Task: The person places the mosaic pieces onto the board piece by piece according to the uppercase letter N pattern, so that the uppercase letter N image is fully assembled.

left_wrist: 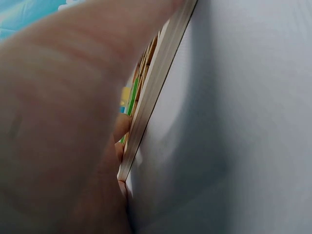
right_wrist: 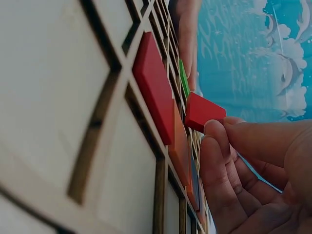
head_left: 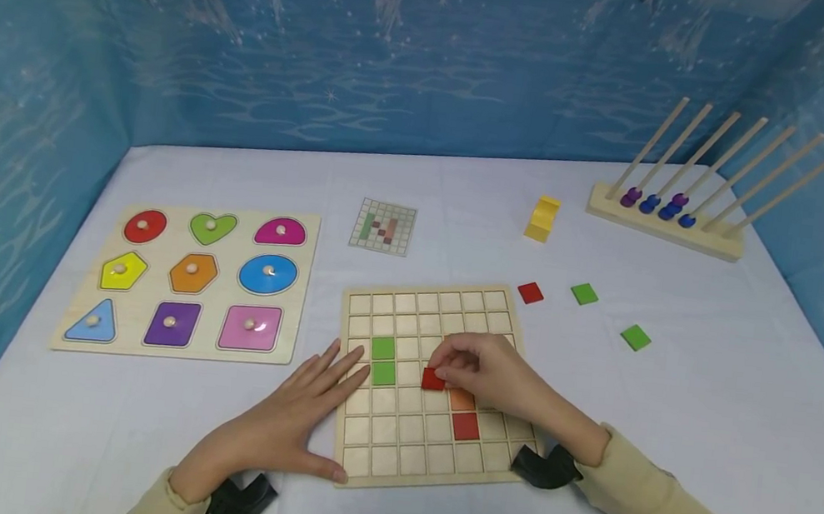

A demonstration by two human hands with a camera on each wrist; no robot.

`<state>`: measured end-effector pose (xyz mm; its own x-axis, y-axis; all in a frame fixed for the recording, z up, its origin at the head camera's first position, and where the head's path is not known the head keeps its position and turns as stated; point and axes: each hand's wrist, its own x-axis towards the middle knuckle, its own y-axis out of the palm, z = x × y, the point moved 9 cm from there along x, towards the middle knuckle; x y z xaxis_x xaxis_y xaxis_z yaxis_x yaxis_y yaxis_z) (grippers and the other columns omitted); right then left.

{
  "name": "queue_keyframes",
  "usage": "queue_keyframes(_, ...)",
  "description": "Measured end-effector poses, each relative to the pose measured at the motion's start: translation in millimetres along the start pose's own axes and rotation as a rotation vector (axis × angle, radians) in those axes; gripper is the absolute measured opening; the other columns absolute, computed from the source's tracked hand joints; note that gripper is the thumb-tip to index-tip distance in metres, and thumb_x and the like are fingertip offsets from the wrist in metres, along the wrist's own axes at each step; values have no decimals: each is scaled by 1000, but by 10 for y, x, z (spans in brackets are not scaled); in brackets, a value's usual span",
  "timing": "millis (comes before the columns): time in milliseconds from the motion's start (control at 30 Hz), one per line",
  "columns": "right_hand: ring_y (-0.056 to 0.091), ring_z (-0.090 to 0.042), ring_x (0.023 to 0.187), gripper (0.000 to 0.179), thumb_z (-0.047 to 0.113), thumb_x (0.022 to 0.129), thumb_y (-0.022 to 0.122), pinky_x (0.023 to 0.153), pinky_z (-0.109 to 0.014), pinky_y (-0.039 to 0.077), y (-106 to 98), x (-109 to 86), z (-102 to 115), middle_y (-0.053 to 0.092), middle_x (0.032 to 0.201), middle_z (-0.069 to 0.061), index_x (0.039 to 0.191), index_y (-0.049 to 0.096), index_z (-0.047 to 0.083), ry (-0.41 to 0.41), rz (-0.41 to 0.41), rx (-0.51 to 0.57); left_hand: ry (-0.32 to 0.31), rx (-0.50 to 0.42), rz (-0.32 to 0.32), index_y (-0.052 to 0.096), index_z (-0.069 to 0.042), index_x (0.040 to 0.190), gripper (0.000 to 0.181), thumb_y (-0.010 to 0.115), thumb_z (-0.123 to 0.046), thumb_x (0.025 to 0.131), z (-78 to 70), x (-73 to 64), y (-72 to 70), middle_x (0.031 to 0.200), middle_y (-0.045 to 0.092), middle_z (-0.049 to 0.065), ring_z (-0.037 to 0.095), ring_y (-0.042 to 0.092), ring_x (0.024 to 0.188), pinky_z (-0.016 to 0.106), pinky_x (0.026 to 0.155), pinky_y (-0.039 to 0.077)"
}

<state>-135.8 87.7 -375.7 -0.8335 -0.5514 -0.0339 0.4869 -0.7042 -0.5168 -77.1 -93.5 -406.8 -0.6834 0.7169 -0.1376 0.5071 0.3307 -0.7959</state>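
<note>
A square wooden grid board (head_left: 382, 458) lies on the white table. Between thumb and fingertips, my right hand (head_left: 493, 374) pinches a red square tile (right_wrist: 205, 112), tilted just over the board's middle. Another red tile (head_left: 465, 426) sits in a cell nearer me, with an orange tile (head_left: 461, 399) behind it, partly covered by the hand. Two green tiles, the nearer one (head_left: 384, 372) and the farther one (head_left: 383, 348), fill cells on the left. My left hand (head_left: 290, 412) rests with straight, spread fingers along the board's left edge, its thumb at the near corner.
A pattern card (head_left: 382, 227) lies behind the board. Loose red (head_left: 530, 292) and green tiles (head_left: 635, 337) lie to the right, near a yellow piece (head_left: 542, 219). At left is a knobbed shape puzzle (head_left: 211, 338); a bead stand (head_left: 656, 226) stands back right.
</note>
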Motion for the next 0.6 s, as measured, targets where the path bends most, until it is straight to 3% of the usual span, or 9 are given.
queue_keyframes(600,53,-8,65,16,-1,80,71,57,-24,49,75,-36,49,60,76,12,81,69,15,-74,72,-92,6,6,-10,16,-15,151,116,73,-65,64,-9,3,-4,156,-3,-3,22,-13,139,42,110,1)
